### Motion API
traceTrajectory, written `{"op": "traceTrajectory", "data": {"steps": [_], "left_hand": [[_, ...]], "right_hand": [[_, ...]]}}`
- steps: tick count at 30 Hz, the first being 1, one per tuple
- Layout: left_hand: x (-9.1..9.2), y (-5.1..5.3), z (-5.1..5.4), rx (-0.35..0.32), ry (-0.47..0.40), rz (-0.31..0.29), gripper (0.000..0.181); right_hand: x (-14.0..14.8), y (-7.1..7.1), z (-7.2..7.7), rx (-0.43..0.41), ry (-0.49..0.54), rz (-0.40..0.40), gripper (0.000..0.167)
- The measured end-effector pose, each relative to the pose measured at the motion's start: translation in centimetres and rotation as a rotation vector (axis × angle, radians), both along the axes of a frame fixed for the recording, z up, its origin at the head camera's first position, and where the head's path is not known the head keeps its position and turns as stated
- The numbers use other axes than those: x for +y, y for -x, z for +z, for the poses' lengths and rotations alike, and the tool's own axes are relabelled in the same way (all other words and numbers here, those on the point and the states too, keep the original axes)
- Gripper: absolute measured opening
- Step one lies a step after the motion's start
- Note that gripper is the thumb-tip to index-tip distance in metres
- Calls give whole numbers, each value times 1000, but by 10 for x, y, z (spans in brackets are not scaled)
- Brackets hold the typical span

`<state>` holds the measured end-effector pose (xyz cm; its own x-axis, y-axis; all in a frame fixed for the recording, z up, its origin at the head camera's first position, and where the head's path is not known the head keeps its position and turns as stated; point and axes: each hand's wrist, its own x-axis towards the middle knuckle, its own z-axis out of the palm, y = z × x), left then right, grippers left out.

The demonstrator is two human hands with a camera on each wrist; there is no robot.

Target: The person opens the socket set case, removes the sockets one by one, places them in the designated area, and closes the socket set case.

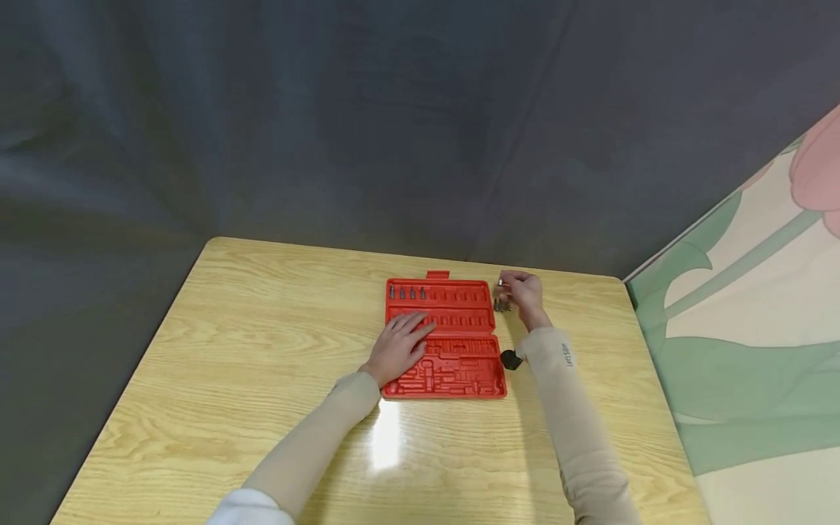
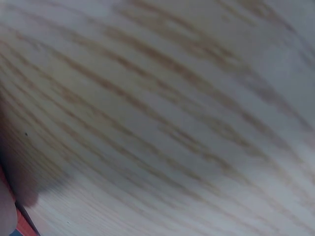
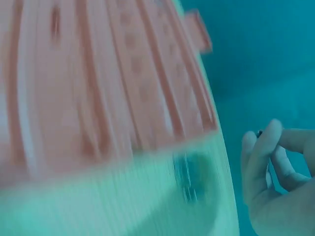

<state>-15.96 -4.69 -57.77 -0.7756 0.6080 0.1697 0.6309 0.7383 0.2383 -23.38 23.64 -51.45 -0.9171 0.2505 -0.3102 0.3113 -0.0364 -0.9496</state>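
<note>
A red plastic tool case (image 1: 453, 368) lies opened flat on the wooden table, with several dark metal bits (image 1: 413, 293) upright in its far-left slots. My left hand (image 1: 396, 350) rests across the left side of the case, fingers spread. Past the right edge of the case, my right hand (image 1: 525, 292) pinches a small metal bit (image 1: 501, 281) between thumb and fingertips, above the table. Only its dark tip shows in the right wrist view. Loose bits (image 1: 499, 305) lie just below that hand, beside the case; they are blurred in the right wrist view.
A black round object (image 1: 510, 359) sits at the case's right edge, partly behind the right sleeve. The table (image 1: 262, 328) ends at a dark curtain (image 1: 394, 146) at the back. A flower-patterned cloth (image 1: 755, 328) hangs on the right.
</note>
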Motion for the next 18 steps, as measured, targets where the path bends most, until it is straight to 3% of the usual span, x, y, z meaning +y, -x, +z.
{"op": "traceTrajectory", "data": {"steps": [5, 10, 18], "left_hand": [[-1, 0, 0, 14, 4, 10, 44], [0, 0, -2, 16, 46, 1, 45], [1, 0, -1, -13, 62, 19, 46]], "right_hand": [[32, -4, -5, 15, -154, 2, 32], [41, -10, -20, -9, -220, -31, 29], [35, -14, -34, -1, -235, -76, 23]]}}
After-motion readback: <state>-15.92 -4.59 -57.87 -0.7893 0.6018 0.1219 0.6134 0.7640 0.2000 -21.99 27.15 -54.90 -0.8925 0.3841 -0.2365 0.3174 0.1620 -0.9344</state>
